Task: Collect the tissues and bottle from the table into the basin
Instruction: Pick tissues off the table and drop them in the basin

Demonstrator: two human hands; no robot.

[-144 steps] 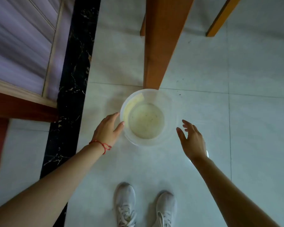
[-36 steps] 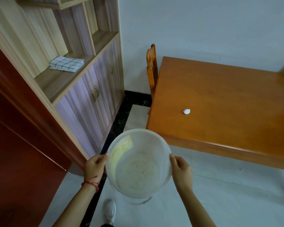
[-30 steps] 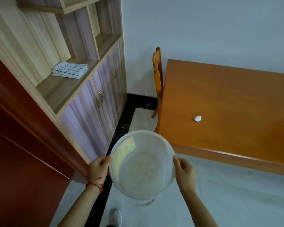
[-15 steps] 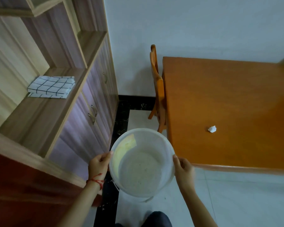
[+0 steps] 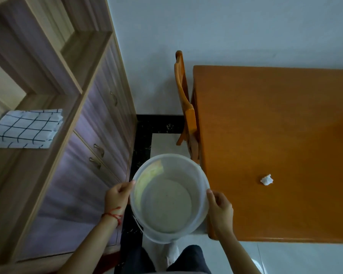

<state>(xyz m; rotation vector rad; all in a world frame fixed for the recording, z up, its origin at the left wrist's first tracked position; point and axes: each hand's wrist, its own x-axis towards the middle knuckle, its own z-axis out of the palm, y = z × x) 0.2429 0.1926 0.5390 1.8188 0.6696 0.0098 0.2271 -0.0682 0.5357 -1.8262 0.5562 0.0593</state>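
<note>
I hold a translucent white basin (image 5: pixel 201 176) in the air by its rim, at the near left corner of the orange wooden table (image 5: pixel 275 125). My left hand (image 5: pixel 118 196) grips the left side of the rim and my right hand (image 5: pixel 219 209) grips the right side. Nothing lies inside the basin. One crumpled white tissue (image 5: pixel 266 179) sits on the table top, to the right of the basin. No bottle is in view.
A wooden chair (image 5: pixel 184 103) is pushed against the table's left side. A cabinet with purple doors (image 5: pixel 91 155) stands to the left, with a folded checked cloth (image 5: pixel 26 131) on its shelf. My legs show at the bottom edge.
I lifted the basin off the floor with both hands and carried it up to the table's corner. The table and tissue now appear closer and more from above.
</note>
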